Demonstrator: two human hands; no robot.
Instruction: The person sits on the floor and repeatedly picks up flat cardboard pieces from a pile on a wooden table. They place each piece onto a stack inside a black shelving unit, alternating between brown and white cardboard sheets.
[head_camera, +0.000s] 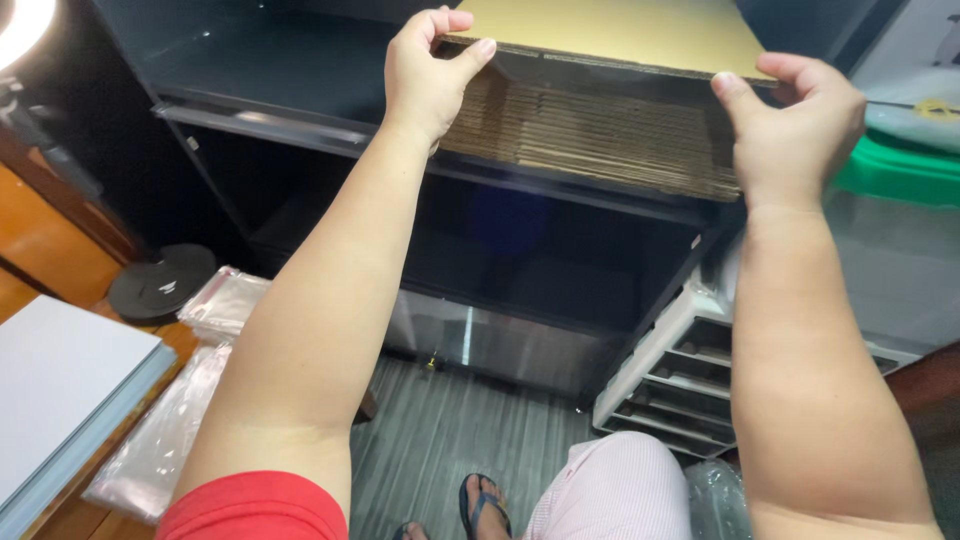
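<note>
The top cardboard sheet (610, 35) lay on a stack of flattened cardboard (600, 135) on a dark shelf (260, 125). The left hand (425, 75) and right hand (800, 125) each pinched its near edge, apparently lifting it; drawing it clear would need an even pull.

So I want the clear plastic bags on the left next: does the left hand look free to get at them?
Probably not right away: the left hand is gripping the top cardboard sheet of the stack on the shelf. The plastic bags lie uncovered, low to the left, so nothing blocks them.
</note>
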